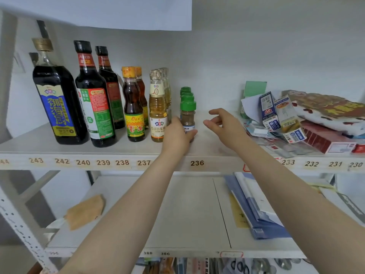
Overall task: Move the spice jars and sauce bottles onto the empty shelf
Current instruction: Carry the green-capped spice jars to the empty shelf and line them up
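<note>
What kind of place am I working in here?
Probably a stockroom or shop storage rack: white metal shelving with numbered slot labels along the edge, rows of sauce bottles, and piled packaged goods.

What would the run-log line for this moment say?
left hand: grips front spice jar | right hand: open, beside jar | sauce bottles: upright on shelf

Storeroom: numbered shelf (197,163) labels

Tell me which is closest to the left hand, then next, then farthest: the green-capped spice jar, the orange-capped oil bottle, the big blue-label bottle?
1. Green-capped spice jar: held in the left hand.
2. Orange-capped oil bottle: further left.
3. Big blue-label bottle: far left end.
</note>
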Action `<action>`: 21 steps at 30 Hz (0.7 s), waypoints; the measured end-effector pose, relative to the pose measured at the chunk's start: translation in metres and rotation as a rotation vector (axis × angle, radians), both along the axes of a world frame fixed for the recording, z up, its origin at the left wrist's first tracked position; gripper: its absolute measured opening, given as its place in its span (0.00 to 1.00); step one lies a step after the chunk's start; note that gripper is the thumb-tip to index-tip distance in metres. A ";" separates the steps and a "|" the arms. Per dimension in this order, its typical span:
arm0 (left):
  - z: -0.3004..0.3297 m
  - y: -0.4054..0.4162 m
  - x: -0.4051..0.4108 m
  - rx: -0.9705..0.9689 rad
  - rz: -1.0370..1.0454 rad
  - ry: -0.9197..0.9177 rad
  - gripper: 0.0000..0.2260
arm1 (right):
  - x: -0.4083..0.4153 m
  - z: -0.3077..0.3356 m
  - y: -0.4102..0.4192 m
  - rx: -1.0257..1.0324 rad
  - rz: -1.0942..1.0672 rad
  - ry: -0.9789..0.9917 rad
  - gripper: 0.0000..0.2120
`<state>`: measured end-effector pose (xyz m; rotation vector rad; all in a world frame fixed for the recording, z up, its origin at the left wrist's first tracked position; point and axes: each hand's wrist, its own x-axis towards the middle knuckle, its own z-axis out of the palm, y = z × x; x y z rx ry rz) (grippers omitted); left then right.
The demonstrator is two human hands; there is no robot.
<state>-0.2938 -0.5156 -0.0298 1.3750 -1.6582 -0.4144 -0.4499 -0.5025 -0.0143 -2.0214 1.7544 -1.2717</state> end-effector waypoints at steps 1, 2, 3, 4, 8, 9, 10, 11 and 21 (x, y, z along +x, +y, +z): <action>0.000 0.002 0.002 -0.003 0.000 0.021 0.21 | 0.000 0.001 -0.001 0.002 0.008 0.003 0.22; -0.001 0.004 0.004 -0.008 -0.001 0.039 0.21 | 0.000 0.001 -0.002 0.007 0.016 -0.003 0.21; -0.001 0.008 0.007 -0.013 -0.002 0.055 0.21 | 0.001 0.001 -0.003 0.013 0.024 -0.021 0.21; -0.002 0.011 0.011 -0.021 -0.003 0.069 0.21 | 0.003 0.000 -0.006 0.020 0.032 -0.048 0.21; -0.002 0.024 0.024 -0.059 0.005 0.072 0.21 | 0.017 0.000 -0.021 0.055 0.049 -0.163 0.22; -0.002 0.027 0.027 -0.059 0.015 0.071 0.21 | 0.022 0.000 -0.025 0.062 0.049 -0.186 0.22; -0.002 0.028 0.030 -0.056 0.027 0.071 0.20 | 0.027 0.000 -0.030 0.070 0.044 -0.202 0.23; -0.002 0.029 0.032 -0.050 0.038 0.073 0.20 | 0.031 0.000 -0.035 0.077 0.034 -0.213 0.24; -0.003 0.021 0.042 0.032 0.058 0.122 0.22 | 0.056 0.004 -0.070 0.069 -0.096 -0.266 0.25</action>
